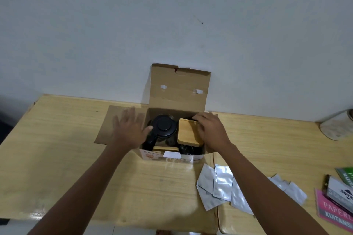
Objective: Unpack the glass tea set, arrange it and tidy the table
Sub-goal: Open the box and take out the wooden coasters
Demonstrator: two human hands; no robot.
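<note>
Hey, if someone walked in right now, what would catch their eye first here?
The open cardboard box against the wall mid-table, a black-lidded glass teapot and a wooden lid inside. Both hands are at it: right hand on the wooden lid, left hand open beside the teapot. Silver pouches lie scattered front right.

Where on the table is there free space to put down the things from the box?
The widest bare patch of the table is left of the cardboard box, beyond its flattened flap. A smaller patch lies in front of the box, between the forearms. The right side is crowded: silver packets and booklets.
</note>
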